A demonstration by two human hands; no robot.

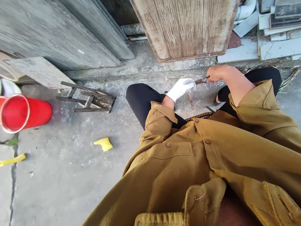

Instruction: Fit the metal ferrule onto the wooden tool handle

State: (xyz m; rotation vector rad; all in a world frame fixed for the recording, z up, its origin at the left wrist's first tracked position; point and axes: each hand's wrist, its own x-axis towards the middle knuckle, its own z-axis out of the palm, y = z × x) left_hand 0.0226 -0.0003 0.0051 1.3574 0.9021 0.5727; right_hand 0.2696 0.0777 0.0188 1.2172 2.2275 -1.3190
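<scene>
My left hand (pixel 180 89), in a white glove, is closed around the left end of a brown rod-like handle (pixel 200 81). My bare right hand (pixel 216 74) is closed on the other end, beside a grey ribbed band on it. Both hands are between my knees, above the concrete. Just below my left hand shows a curved brown piece (pixel 190 99) with a pale end; I cannot tell whether it joins the handle or lies apart. A thin dark flat strip (pixel 210 109) shows near my waist, partly hidden by my shirt.
A small wooden stool (pixel 94 99) lies on its side at the left, near a red bucket (pixel 39 111), also tipped over. Yellow pieces (pixel 103 144) lie on the concrete. Wooden boards (pixel 188 28) lean ahead, and stacked tiles (pixel 279 47) are at the far right.
</scene>
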